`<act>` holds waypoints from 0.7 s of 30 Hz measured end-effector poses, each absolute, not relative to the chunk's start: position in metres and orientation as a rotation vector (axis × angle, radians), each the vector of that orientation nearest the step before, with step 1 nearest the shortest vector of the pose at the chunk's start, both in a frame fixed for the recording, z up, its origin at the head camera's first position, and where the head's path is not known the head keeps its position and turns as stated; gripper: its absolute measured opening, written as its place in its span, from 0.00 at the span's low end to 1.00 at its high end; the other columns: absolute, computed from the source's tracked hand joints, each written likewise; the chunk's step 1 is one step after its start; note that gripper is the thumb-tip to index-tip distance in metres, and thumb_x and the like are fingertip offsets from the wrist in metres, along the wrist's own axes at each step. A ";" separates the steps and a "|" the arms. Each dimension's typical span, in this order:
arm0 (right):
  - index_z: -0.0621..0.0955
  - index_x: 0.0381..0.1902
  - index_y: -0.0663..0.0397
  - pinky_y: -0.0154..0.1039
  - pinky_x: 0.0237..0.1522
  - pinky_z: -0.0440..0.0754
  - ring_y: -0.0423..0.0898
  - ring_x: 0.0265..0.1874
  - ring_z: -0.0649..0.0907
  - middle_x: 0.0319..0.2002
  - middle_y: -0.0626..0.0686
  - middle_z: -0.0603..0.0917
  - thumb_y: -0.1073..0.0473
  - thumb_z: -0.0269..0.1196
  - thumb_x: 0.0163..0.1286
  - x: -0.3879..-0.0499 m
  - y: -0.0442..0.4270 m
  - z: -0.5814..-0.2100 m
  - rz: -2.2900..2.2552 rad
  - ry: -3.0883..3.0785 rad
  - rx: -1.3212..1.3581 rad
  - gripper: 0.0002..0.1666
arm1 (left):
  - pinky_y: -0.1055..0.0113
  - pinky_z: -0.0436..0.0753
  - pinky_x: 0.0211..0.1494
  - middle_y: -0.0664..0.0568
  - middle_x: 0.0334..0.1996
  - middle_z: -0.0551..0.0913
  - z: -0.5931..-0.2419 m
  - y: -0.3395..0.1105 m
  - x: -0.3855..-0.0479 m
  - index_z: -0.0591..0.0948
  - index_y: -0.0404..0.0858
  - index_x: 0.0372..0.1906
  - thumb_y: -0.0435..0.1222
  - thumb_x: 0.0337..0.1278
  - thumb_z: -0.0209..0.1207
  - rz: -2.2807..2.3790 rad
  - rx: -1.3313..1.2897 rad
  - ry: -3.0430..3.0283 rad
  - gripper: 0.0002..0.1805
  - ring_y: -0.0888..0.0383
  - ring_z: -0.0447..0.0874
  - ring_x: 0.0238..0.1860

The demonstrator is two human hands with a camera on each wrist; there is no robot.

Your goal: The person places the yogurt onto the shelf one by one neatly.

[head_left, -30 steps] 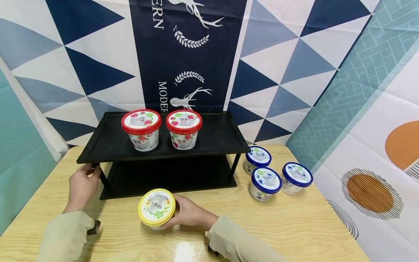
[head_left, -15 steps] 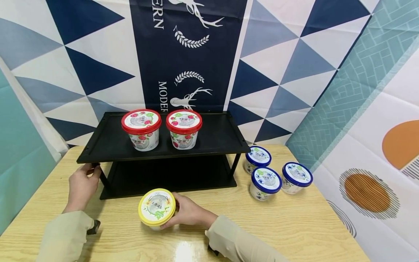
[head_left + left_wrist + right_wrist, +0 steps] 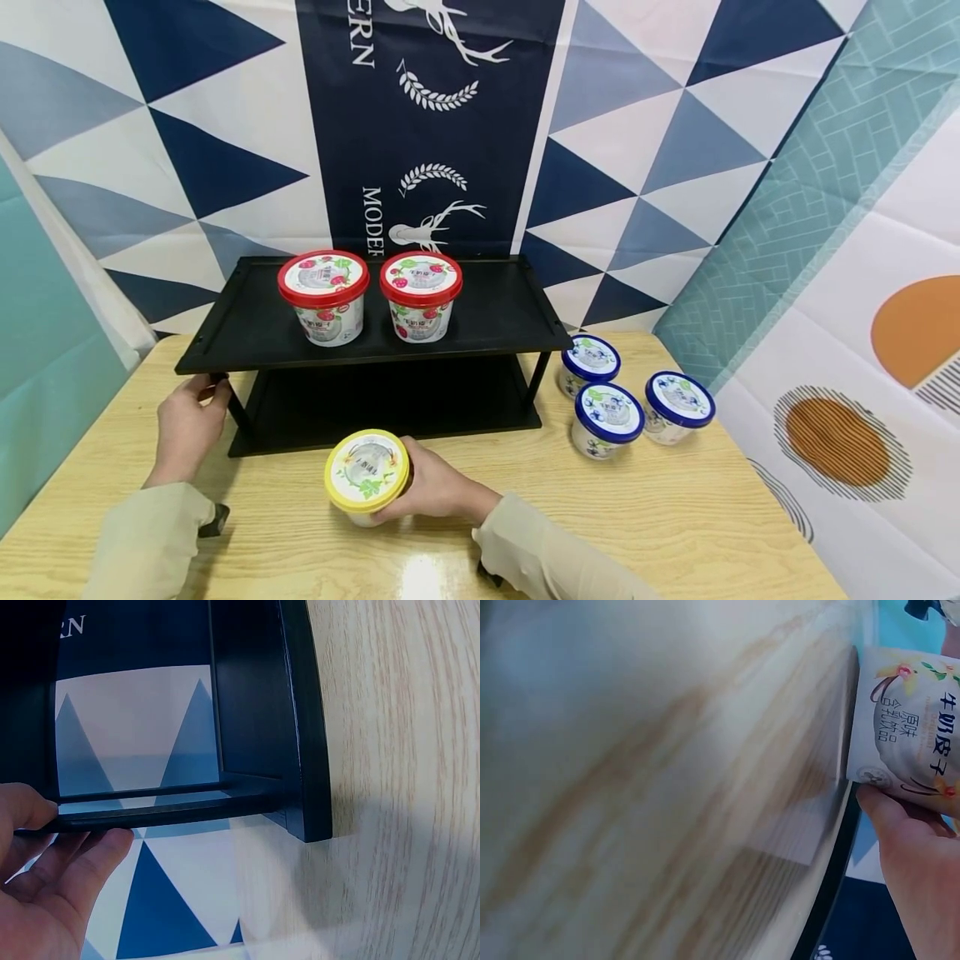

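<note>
My right hand [image 3: 435, 483] grips a yellow-lidded paper tub [image 3: 367, 471] from its right side, in front of the black two-tier shelf [image 3: 480, 333]. In the right wrist view, the tub's printed white wall [image 3: 911, 727] shows, with the thumb along it. Whether its base touches the table is hard to tell. At the shelf's front left corner, my left hand [image 3: 191, 421] holds the upper end of the post [image 3: 172, 814], thumb on one side and fingers on the other. Two red-lidded tubs, one left [image 3: 324, 296] and one right [image 3: 422, 296], stand upright on the top tier.
Right of the shelf, three blue-lidded tubs stand grouped on the wooden table [image 3: 675, 517]: one at the back [image 3: 591, 365], one in front [image 3: 609, 419] and one at the right [image 3: 678, 407]. A patterned cloth [image 3: 450, 125] hangs behind the shelf.
The yellow-lidded tub has shifted slightly to the right in my right hand's grip, and its lid has turned a little. My left hand and the shelf stay as they were.
</note>
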State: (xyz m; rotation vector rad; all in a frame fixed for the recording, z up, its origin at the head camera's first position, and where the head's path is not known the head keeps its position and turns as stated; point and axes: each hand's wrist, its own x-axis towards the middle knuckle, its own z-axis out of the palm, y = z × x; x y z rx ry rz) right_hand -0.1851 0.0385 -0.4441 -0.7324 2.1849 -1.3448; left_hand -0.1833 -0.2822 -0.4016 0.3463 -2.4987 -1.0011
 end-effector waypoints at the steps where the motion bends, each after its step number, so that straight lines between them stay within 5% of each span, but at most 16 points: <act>1: 0.65 0.59 0.40 0.33 0.57 0.69 0.32 0.49 0.76 0.49 0.38 0.75 0.54 0.78 0.41 -0.185 0.040 -0.444 -1.348 2.192 -0.725 0.48 | 0.77 0.72 0.31 0.29 0.51 0.77 -0.401 -0.282 -0.183 0.76 0.27 0.52 0.36 0.67 0.45 -1.001 0.344 -2.501 0.19 0.35 0.77 0.51; 7: 0.65 0.59 0.42 0.36 0.56 0.70 0.35 0.49 0.76 0.50 0.41 0.75 0.54 0.78 0.41 -0.188 0.049 -0.435 -1.404 2.224 -0.693 0.48 | 0.86 0.64 0.27 0.29 0.51 0.76 -0.400 -0.281 -0.182 0.75 0.27 0.53 0.36 0.67 0.44 -1.009 0.327 -2.500 0.19 0.34 0.77 0.51; 21: 0.66 0.61 0.47 0.45 0.58 0.70 0.44 0.54 0.75 0.54 0.49 0.75 0.55 0.77 0.42 -0.194 0.084 -0.401 -1.540 2.380 -0.604 0.48 | 0.83 0.66 0.29 0.30 0.50 0.77 -0.402 -0.282 -0.182 0.76 0.27 0.51 0.35 0.66 0.45 -1.001 0.341 -2.484 0.18 0.35 0.78 0.50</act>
